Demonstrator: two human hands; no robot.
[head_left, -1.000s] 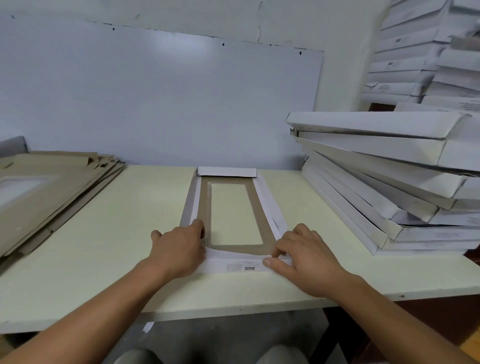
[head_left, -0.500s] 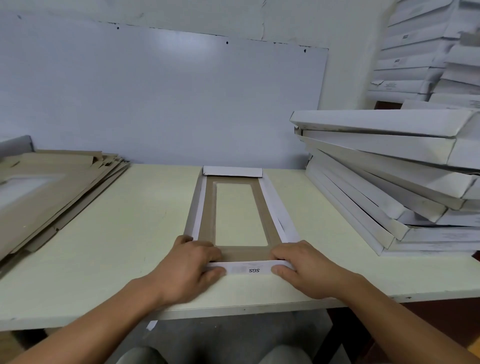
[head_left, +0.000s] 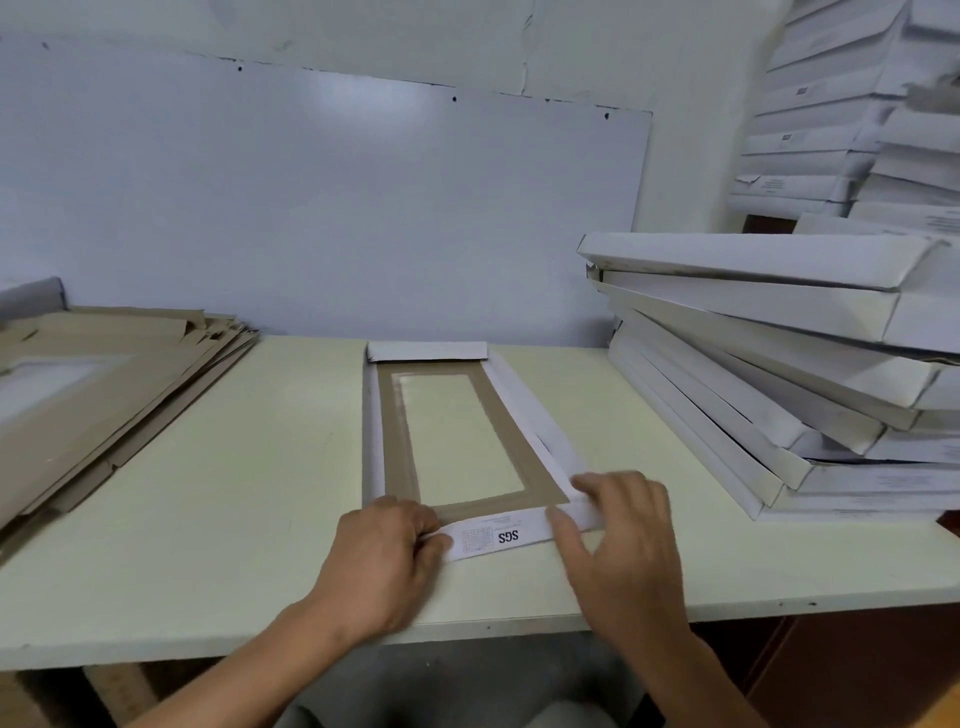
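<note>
A flat cardboard box blank (head_left: 395, 441), brown inside with a clear window and white flaps, lies lengthwise on the pale table (head_left: 234, 493). Its near end flap (head_left: 493, 538), white with "SGS" printed on it, is folded up along the near edge. My left hand (head_left: 384, 566) pinches the left end of that flap, fingers curled over its top edge. My right hand (head_left: 623, 535) is at the flap's right corner, thumb against the flap's front and fingers spread above the corner; it is blurred. The far end flap (head_left: 428, 351) stands folded up.
A stack of flat brown box blanks (head_left: 93, 395) lies on the table's left. A leaning pile of assembled white boxes (head_left: 779, 374) fills the right side, with more white boxes (head_left: 831, 119) stacked behind. A whiteboard (head_left: 311, 208) stands against the wall.
The near flap went from lying flat to folded up. My right hand has since shifted right to the corner and lifted its fingers; my left hand stays on the flap's left end.
</note>
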